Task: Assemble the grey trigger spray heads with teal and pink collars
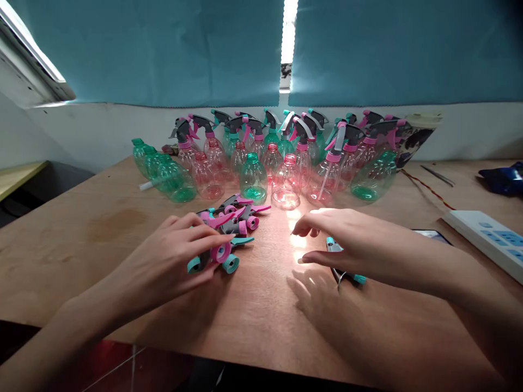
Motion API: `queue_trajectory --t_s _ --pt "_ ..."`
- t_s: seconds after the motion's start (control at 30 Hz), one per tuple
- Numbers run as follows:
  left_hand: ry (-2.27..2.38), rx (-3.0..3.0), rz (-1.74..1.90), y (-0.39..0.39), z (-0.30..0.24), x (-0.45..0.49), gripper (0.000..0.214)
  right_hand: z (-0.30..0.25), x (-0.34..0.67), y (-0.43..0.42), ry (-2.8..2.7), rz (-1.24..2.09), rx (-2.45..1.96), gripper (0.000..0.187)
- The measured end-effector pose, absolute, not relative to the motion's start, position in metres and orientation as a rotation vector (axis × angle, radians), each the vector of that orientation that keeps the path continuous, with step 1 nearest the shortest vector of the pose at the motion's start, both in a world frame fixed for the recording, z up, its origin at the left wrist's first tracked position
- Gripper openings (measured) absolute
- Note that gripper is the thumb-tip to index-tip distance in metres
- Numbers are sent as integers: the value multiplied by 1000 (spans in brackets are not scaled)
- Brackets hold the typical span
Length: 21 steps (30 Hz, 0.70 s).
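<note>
My left hand [180, 253] is at the near side of a pile of trigger spray heads [239, 215] in grey, pink and teal. Its fingers and thumb close around a spray head with a pink collar [222, 252]; the palm side is hidden. Teal collars [231, 263] show right beside the fingertips. My right hand [333, 234] hovers over the table, thumb and fingers apart, with nothing between them. Under and behind it lies another grey spray head with teal ends [359, 279], partly covered by the hand.
Behind the pile stand several clear pink bottles [286, 185] and green bottles [253, 179], many topped with spray heads. To the right are a white power strip [486, 239], a phone [432, 235], tweezers [437, 175] and a dark blue packet [504, 178]. The wooden table's [163, 337] front edge is near me.
</note>
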<state>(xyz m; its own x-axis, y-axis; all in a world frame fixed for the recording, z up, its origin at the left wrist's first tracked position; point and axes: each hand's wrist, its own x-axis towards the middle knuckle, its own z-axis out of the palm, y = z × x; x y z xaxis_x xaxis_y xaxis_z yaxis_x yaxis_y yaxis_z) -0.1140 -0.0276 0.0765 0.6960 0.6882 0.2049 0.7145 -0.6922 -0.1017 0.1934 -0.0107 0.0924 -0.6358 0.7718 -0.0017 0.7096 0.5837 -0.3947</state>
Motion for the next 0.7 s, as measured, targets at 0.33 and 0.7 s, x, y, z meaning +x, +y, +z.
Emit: queue_trajectory --t_s 0.33,0.7 --pt "-1257 -2710 -300 -47 48 -109 41 90 190 -11 -2730 605 -1255 35" --pt "-1260 -2676 -376 -59 28 -121 19 80 218 -8 -2693 616 -1290 43"
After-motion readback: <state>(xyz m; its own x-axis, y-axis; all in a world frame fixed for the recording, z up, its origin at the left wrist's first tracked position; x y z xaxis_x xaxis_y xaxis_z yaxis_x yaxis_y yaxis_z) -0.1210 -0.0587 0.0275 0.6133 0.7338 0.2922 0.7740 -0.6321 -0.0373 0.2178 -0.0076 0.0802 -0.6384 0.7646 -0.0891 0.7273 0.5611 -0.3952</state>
